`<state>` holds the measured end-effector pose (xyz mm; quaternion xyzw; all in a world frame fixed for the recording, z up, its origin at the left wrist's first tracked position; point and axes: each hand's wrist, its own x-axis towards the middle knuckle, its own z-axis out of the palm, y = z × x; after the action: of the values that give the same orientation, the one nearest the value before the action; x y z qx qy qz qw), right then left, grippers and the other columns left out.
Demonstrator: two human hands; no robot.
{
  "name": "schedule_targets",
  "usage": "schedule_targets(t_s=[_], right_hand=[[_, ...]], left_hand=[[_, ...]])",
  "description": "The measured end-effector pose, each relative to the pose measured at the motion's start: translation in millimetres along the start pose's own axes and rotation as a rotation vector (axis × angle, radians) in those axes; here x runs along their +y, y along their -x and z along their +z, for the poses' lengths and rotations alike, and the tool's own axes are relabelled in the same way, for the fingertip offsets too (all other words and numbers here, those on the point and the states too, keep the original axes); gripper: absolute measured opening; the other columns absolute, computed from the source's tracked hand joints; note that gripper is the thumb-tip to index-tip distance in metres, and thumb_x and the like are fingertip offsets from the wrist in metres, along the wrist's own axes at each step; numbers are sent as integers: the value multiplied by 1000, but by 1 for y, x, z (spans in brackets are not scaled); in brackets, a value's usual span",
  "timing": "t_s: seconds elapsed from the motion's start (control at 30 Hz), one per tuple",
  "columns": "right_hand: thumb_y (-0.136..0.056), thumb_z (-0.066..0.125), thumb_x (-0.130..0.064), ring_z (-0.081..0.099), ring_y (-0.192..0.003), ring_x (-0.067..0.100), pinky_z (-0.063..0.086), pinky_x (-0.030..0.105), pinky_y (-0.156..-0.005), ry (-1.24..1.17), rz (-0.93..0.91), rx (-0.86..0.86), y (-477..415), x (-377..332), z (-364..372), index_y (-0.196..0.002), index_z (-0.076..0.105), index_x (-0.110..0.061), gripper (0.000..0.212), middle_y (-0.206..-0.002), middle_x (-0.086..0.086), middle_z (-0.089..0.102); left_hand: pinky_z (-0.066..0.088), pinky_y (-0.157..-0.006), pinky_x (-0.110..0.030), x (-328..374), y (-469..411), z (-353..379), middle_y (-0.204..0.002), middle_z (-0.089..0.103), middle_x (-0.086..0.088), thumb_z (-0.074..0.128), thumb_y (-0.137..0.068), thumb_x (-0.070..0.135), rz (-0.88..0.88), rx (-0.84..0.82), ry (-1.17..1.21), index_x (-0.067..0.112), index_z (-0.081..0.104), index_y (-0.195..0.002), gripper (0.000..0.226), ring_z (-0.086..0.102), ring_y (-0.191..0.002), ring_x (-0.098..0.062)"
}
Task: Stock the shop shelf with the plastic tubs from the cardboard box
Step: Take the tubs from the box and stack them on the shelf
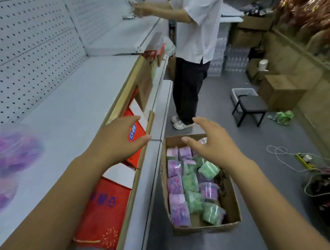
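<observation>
An open cardboard box [230, 203] sits on the grey floor beside the shelving, holding several clear plastic tubs [184, 183] filled with purple or green bits. Purple-filled tubs [12, 150] stand on the white shelf [67, 103] at the far left, blurred. My left hand [119, 140] hovers over the shelf's front edge, fingers apart and empty. Fingers spread and holding nothing, my right hand [212, 141] hangs above the far end of the box.
Red bags [105, 210] lie on the lower shelf under my left arm. Another person in a white shirt [195, 24] stands ahead at the shelving. A black stool [250, 107], cardboard boxes [279, 92] and loose cables [288, 156] occupy the floor at right.
</observation>
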<state>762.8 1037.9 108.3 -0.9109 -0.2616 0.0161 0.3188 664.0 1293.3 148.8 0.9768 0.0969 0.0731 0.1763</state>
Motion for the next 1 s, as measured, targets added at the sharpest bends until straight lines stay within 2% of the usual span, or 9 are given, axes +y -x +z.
schedule_targets(t_s=[0.17,0.27,0.3,0.37,0.43,0.5,0.63,0.87,1.0], right_hand=[[-90,64,-56,35,-142,16,31,29,-111,63,62,-59,40,94,-51,-150,38,-26,73,-155,-5,40],[-89,62,-58,37,-142,15,34,31,-112,113,80,-107,65,156,-78,-150,38,-26,73,-155,-6,41],[-89,61,-59,38,-141,15,36,33,-113,130,88,-132,74,177,-84,-150,38,-26,73,-154,-6,42],[-89,62,-58,39,-140,16,39,37,-113,140,106,-194,89,217,-92,-150,39,-24,73,-154,-5,42],[-90,62,-57,39,-141,16,38,37,-113,157,123,-255,99,250,-96,-151,38,-24,73,-155,-5,41],[-91,62,-55,40,-140,17,38,35,-112,171,130,-315,102,276,-98,-151,38,-23,72,-155,-5,41],[-91,63,-53,41,-139,19,36,35,-112,168,104,-410,77,310,-96,-150,40,-20,72,-154,-1,43],[-92,65,-49,41,-140,22,34,33,-112,151,-11,-515,-15,339,-65,-150,41,-16,71,-153,3,43],[-92,65,-48,43,-138,21,35,30,-110,136,-58,-606,-69,352,-44,-149,43,-16,69,-152,3,45]], left_hand=[[35,-106,-30,83,-4,73,-151,48,-3,64,-88,57,-14,-20,104,18,43,-149,75,45,-138,-20],[40,-91,-25,138,-3,129,-132,61,0,69,-87,45,-13,-9,233,11,56,-136,61,56,-121,-19],[37,-87,-20,155,-1,148,-128,59,6,72,-88,38,-29,-9,273,12,57,-134,55,56,-119,-16],[32,-88,-16,182,2,185,-135,55,5,72,-88,37,-84,-9,316,20,54,-138,56,54,-122,-14],[37,-93,-22,198,6,221,-141,54,-4,72,-87,43,-153,-39,319,23,53,-138,58,54,-125,-20],[41,-100,-35,213,13,246,-142,56,-10,71,-87,45,-254,-98,335,18,51,-142,65,54,-128,-28],[37,-106,-36,225,15,272,-149,50,-12,72,-88,42,-362,-121,321,14,47,-147,70,46,-136,-29],[45,-104,-41,204,-23,314,-139,60,-10,68,-88,48,-462,-149,265,15,51,-142,65,52,-130,-31],[47,-102,-44,192,-58,344,-136,62,-10,66,-90,47,-533,-150,313,13,54,-139,62,56,-126,-30]])
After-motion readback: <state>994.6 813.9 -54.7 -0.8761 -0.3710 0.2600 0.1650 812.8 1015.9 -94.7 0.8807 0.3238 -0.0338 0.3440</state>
